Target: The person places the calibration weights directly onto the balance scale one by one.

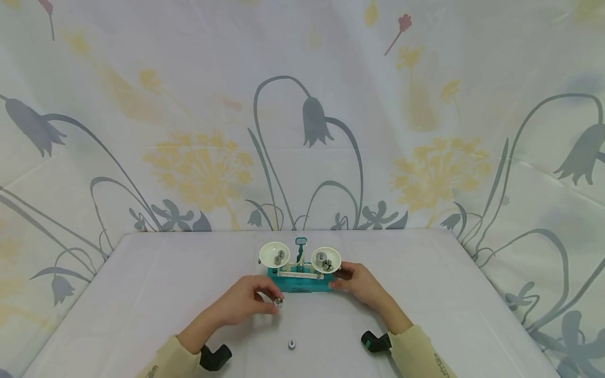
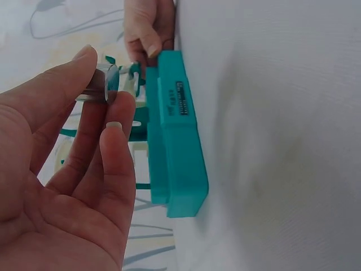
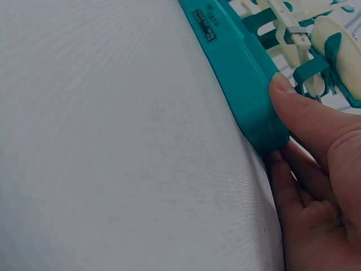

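Observation:
My left hand (image 1: 247, 301) pinches a small shiny metal weight (image 2: 103, 83) between thumb and fingers, just in front of the balance scale's left side. The teal balance scale (image 1: 302, 284) stands on the table with two cream pans. In its left pan (image 1: 268, 249) sit a couple of small weights (image 1: 279, 256). The right pan (image 1: 334, 253) holds a larger weight (image 1: 321, 257) and smaller ones beside it. My right hand (image 1: 361, 286) grips the right end of the teal base, thumb on its top edge in the right wrist view and the other fingers behind the end.
Another small metal weight (image 1: 291, 344) stands on the white-covered table (image 1: 331, 325) nearer to me. Black wrist devices (image 1: 216, 358) stick out beside both sleeves. A flower-patterned cloth (image 1: 302, 178) hangs behind the table's far edge.

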`<state>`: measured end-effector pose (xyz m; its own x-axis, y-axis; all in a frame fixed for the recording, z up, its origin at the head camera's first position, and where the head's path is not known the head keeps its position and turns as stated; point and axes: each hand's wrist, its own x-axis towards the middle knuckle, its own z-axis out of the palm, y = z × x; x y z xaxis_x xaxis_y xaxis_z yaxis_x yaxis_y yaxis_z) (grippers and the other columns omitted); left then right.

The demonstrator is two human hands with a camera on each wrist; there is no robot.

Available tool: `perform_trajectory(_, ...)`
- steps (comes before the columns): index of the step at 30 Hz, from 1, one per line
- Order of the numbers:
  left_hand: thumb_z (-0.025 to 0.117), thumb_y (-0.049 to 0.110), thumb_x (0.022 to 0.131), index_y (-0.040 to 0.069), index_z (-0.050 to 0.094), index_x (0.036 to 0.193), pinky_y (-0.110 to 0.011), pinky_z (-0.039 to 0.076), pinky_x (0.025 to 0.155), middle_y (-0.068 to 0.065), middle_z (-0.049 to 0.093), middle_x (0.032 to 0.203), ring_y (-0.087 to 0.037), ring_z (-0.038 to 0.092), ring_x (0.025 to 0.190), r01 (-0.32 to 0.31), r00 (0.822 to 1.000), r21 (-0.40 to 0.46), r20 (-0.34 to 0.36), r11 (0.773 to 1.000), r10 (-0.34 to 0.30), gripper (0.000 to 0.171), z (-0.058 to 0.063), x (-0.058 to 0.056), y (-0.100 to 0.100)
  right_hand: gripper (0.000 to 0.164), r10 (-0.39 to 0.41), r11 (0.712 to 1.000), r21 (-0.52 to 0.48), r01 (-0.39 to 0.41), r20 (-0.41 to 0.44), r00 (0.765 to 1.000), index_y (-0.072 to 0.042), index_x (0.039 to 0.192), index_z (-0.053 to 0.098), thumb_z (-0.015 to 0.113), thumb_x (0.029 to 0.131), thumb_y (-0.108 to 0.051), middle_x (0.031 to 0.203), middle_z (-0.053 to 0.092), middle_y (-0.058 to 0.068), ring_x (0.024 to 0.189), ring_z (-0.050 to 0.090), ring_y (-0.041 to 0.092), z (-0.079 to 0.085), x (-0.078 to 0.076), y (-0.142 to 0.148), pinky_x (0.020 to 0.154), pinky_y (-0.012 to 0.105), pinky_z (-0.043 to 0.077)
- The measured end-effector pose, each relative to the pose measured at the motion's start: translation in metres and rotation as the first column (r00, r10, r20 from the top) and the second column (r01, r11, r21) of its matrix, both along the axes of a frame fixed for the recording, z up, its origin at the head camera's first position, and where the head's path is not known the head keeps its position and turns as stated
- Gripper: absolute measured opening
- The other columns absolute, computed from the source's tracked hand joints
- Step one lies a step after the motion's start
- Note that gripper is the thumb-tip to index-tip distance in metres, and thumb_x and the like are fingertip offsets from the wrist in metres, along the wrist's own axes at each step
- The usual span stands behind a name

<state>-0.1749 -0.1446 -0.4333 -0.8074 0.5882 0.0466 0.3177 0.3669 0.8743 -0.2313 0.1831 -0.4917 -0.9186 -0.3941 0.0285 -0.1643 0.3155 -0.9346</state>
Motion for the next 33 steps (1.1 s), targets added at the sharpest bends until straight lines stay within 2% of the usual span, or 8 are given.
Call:
perform_trajectory(4, 0.081, 0.011, 0.084, 0.013, 0.072, 0.102, -0.029, 0.054, 0.076, 0.003, 0.067, 0.098, -0.017, 0.063, 0.094, 0.002, 1.000, 0.021, 0.000, 1.000, -0.002, 0.021, 0.005, 0.000, -0.001, 0.058, -0.001, 1.000, -0.003, 0.001, 0.000, 1.000, 0.006, 0.133, 0.058, 0.081, 0.084, -0.014, 0.133, 0.060, 0.019, 0.128, 0.053, 0.036, -0.001, 0.000, 0.000, 0.105, 0.047, 0.042)
perform_trajectory(10, 0.080, 0.010, 0.084, 0.012, 0.072, 0.103, -0.029, 0.054, 0.074, 0.002, 0.067, 0.098, -0.017, 0.063, 0.094, 0.003, 0.999, 0.043, -0.039, 0.999, -0.001, 0.021, 0.014, 0.001, -0.003, 0.058, -0.008, 1.000, 0.003, 0.008, 0.003, 1.000, 0.005, 0.133, 0.058, 0.081, 0.084, -0.014, 0.133, 0.060, 0.019, 0.128, 0.053, 0.036, -0.001, 0.001, 0.000, 0.104, 0.047, 0.042)
perform_trajectory(20, 0.081, 0.014, 0.084, 0.013, 0.072, 0.102, -0.029, 0.054, 0.076, 0.001, 0.066, 0.097, -0.028, 0.064, 0.095, -0.015, 0.998, 0.039, -0.065, 0.999, 0.017, 0.020, 0.028, 0.001, -0.007, 0.059, -0.017, 1.000, 0.014, 0.017, 0.001, 1.000, 0.005, 0.134, 0.058, 0.081, 0.083, -0.014, 0.133, 0.060, 0.018, 0.127, 0.054, 0.036, 0.001, 0.002, -0.001, 0.104, 0.047, 0.042)
perform_trajectory(32, 0.080, 0.016, 0.085, 0.016, 0.072, 0.101, -0.030, 0.054, 0.078, 0.002, 0.066, 0.100, -0.019, 0.065, 0.096, -0.039, 0.993, 0.026, -0.110, 0.999, 0.042, 0.018, 0.039, -0.004, -0.011, 0.058, -0.007, 1.000, 0.004, 0.007, -0.006, 1.000, 0.005, 0.133, 0.058, 0.081, 0.084, -0.014, 0.133, 0.060, 0.018, 0.127, 0.054, 0.036, 0.001, 0.002, -0.001, 0.104, 0.047, 0.042)
perform_trajectory(33, 0.080, 0.016, 0.085, 0.016, 0.072, 0.101, -0.030, 0.054, 0.078, 0.002, 0.066, 0.100, -0.018, 0.065, 0.096, -0.041, 0.992, 0.027, -0.115, 0.999, 0.044, 0.018, 0.040, -0.005, -0.011, 0.057, -0.005, 1.000, 0.004, 0.005, -0.009, 1.000, 0.006, 0.133, 0.057, 0.080, 0.084, -0.012, 0.133, 0.060, 0.019, 0.127, 0.053, 0.037, 0.005, 0.004, -0.002, 0.104, 0.048, 0.042)
